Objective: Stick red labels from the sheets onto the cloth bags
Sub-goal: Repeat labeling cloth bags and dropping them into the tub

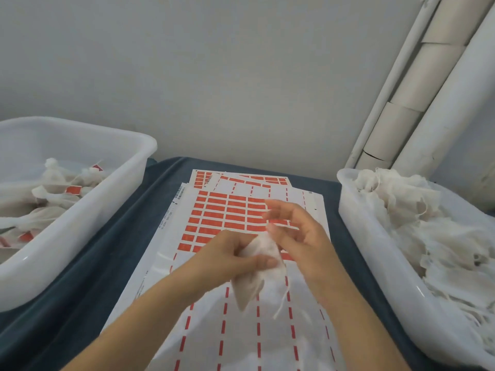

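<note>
— Where is the cloth bag [257, 266] right now?

— You have it in mid-air over the near half of the top label sheet [214, 263], about centre of the table. Your left hand [227, 255] grips its upper part, fingers and thumb curled round the bunched cloth, and the rest of the bag hangs down with its drawstring [281, 301] dangling toward you.

— And your right hand [297, 231]?

— It sits just right of the bag, fingers loosely spread and blurred; the thumb side touches the bag's top, but you cannot tell whether it pinches a label or anything else.

— The labels?

— Rows of red labels [227, 212] fill the far part of the sheet; the near part shows only white backing with red dashed strips. More sheets lie fanned beneath it on the dark blue cloth [107, 250].

— The tubs?

— The left tub [80, 236] holds tied bags, some with red labels — the right tub [375, 250] is heaped with plain bags.
</note>
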`<state>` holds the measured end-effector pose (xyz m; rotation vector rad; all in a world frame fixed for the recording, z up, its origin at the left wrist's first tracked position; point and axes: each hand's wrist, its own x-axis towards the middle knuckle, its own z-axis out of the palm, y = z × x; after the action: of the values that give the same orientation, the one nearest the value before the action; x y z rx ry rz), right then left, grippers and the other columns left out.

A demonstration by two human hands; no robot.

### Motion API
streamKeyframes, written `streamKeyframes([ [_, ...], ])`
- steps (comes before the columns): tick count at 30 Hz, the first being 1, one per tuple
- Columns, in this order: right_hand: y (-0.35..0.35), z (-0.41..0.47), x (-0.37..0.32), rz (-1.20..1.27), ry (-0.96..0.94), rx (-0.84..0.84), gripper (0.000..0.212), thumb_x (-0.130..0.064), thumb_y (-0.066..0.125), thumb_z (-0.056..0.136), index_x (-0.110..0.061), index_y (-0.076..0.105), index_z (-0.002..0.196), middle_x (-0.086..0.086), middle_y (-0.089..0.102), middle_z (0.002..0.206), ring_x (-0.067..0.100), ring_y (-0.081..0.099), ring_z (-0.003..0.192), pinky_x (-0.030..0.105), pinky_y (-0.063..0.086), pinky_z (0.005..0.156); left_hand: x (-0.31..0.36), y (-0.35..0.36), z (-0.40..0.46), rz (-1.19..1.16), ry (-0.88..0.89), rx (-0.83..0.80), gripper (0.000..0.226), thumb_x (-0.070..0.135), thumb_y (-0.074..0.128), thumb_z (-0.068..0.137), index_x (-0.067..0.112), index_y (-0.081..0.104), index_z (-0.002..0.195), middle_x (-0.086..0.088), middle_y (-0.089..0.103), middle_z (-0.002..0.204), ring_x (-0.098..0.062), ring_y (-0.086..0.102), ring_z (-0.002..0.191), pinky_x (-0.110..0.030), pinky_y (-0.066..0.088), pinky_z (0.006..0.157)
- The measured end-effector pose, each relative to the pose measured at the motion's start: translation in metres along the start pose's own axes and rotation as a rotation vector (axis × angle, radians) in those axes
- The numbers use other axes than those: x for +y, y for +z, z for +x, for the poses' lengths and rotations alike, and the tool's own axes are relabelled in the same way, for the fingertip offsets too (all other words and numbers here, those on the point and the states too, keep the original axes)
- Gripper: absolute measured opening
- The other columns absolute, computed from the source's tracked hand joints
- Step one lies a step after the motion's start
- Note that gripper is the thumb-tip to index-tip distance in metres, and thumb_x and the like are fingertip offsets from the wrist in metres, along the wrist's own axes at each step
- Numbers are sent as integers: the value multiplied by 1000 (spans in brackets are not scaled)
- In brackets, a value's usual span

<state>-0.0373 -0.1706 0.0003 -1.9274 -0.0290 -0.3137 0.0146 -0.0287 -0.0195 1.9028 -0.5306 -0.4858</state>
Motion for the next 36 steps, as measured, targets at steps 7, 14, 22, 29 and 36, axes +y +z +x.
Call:
streamKeyframes([
  [7,10,-15,44,24,152,-1,28,-49,57,70,-30,64,89,-24,69,79,-1,66,75,5,47,62,-33,13,3,-396,-72,404,29,49,65,62,25,66,79,21,66,67,4,62,65,-5,41,43],
  [14,7,-19,49,89,133,62,24,-43,55,74,-23,64,83,-12,67,72,6,64,69,4,46,62,-28,16,-4,-208,39,241,30,62,61,52,53,63,81,40,58,85,22,49,85,-5,40,57],
  [22,-4,-23,39,657,162,88,16,-29,53,80,-23,65,71,2,57,62,11,54,55,18,52,64,-28,16,-7,-250,172,212,25,60,59,59,43,69,75,22,66,83,6,58,87,-5,46,64],
  [29,-7,-20,42,786,88,121,21,-24,50,82,-21,65,68,1,57,60,11,54,54,20,52,62,-31,23,-6,-27,193,340,33,71,53,64,46,62,83,36,57,97,13,51,96,0,42,69],
  [36,-4,-27,37,584,1,-95,26,-52,72,68,-27,71,78,-4,63,61,9,58,54,21,53,63,-26,24,-16,-442,-97,-197,58,70,33,76,30,75,74,2,68,63,-6,52,45,-14,39,43],
])
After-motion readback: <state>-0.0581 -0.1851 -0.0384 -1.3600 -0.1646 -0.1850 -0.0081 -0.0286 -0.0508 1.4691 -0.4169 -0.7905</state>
